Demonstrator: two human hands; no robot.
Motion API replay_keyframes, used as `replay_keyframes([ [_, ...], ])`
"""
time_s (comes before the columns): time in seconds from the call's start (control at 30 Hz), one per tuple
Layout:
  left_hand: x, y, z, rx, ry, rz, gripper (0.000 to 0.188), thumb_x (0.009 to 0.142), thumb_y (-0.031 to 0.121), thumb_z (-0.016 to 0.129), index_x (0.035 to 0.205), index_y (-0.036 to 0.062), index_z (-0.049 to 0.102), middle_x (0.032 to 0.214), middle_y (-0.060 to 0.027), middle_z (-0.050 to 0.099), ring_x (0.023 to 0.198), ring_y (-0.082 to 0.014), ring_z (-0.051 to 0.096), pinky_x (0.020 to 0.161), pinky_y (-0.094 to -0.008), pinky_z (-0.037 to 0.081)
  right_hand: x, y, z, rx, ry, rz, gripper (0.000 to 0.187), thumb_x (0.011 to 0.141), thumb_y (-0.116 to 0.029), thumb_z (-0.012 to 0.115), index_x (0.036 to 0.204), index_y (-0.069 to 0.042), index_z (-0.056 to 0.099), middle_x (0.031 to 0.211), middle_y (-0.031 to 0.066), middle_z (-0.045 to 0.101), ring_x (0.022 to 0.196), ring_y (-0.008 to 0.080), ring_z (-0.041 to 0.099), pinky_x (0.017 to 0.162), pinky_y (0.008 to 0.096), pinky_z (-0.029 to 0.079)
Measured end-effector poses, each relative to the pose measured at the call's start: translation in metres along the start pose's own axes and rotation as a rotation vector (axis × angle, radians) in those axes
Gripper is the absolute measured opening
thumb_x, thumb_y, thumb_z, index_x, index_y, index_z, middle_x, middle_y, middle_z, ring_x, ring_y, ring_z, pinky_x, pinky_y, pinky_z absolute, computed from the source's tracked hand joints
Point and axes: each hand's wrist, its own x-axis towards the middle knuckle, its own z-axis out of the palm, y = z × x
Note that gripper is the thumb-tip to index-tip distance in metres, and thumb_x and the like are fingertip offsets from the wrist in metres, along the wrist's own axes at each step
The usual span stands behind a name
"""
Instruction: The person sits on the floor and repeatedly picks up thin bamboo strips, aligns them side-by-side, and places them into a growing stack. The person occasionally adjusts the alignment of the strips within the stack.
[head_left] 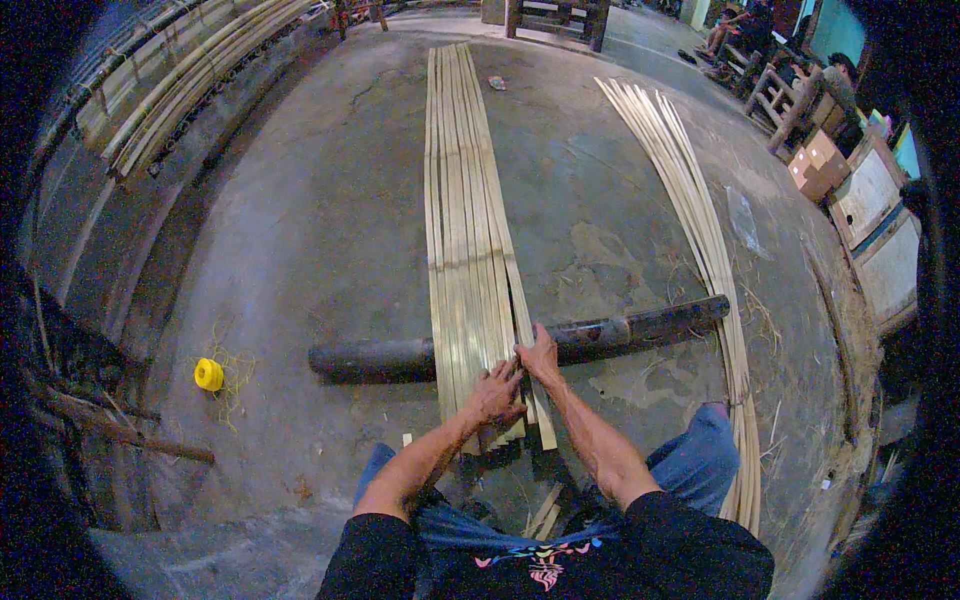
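Observation:
Long pale bamboo strips (465,210) lie side by side on the floor, running away from me. Their near ends rest across a dark round pole (640,328) lying crosswise. My left hand (495,394) presses on the strips just nearer than the pole, its fingers spread. Beside it, my right hand (541,356) grips the edge of the rightmost strip, where a narrow gap parts it from the others. The undersides of the strips and part of the right fingers are hidden.
A second bundle of strips (690,200) lies to the right, passing the pole's end. A yellow twine roll (209,375) sits at left. Bamboo poles (190,85) lie at the upper left. Cardboard boxes (820,163) and a seated person (838,85) are at the far right.

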Motion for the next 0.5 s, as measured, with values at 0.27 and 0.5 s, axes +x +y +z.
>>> replay_keyframes([
  [0.27,-0.003,0.001,-0.010,0.103,-0.016,0.005,0.070,0.067,0.050,0.049,0.123,0.0143,0.025,0.129,-0.0124,0.019,0.116,-0.0331,0.020,0.089,-0.0474,0.025,-0.003,0.021,0.006,-0.085,0.096,0.038,0.063,0.060,-0.017,0.061,0.114,0.000,0.034,0.100,0.0230,0.049,0.096,0.0332,0.046,0.083,0.0350,0.035],
  [0.5,-0.004,0.005,-0.012,0.088,-0.009,-0.027,0.067,0.066,0.046,0.052,0.121,0.0134,0.029,0.128,-0.0116,0.021,0.117,-0.0326,0.020,0.089,-0.0473,0.024,0.002,0.020,-0.010,0.554,-0.062,0.151,0.028,0.079,-0.012,0.041,0.105,-0.001,0.040,0.071,0.0120,0.053,0.055,0.0203,0.055,0.047,0.0284,0.046],
])
